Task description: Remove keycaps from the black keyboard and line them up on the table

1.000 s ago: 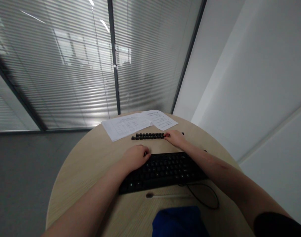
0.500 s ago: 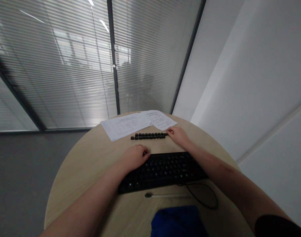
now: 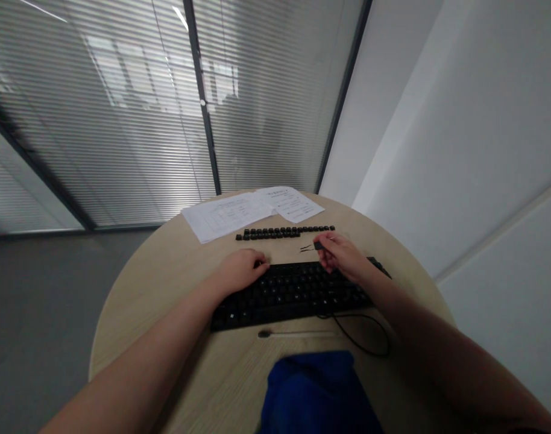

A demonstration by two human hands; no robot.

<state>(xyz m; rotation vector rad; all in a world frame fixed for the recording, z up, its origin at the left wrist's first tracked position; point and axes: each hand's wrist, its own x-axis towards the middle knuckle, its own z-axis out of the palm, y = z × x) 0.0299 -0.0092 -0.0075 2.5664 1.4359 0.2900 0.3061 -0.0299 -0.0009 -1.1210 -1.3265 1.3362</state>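
My left hand (image 3: 245, 269) rests on the upper left edge of the black keyboard (image 3: 275, 298), its fingers curled; what they hold, if anything, is hidden. Above the keyboard's upper right part, my right hand (image 3: 337, 252) is closed on a thin two-pronged tool (image 3: 307, 248) that points left. A small dark piece (image 3: 319, 245) shows at its fingertips. Black keycaps (image 3: 270, 232) lie in two rows beyond the keyboard, the far row reaching further right.
Printed sheets (image 3: 230, 215) lie at the table's far side. Nearer me are a thin brush (image 3: 298, 334), a looped black cable (image 3: 366, 348) and a blue cloth (image 3: 316, 392). The round table (image 3: 135, 301) stands by a glass wall with blinds.
My right hand has drawn back from the right end of the keycap rows to above the keyboard, and the tool now shows. The far row's right part is uncovered. The view has shifted slightly.
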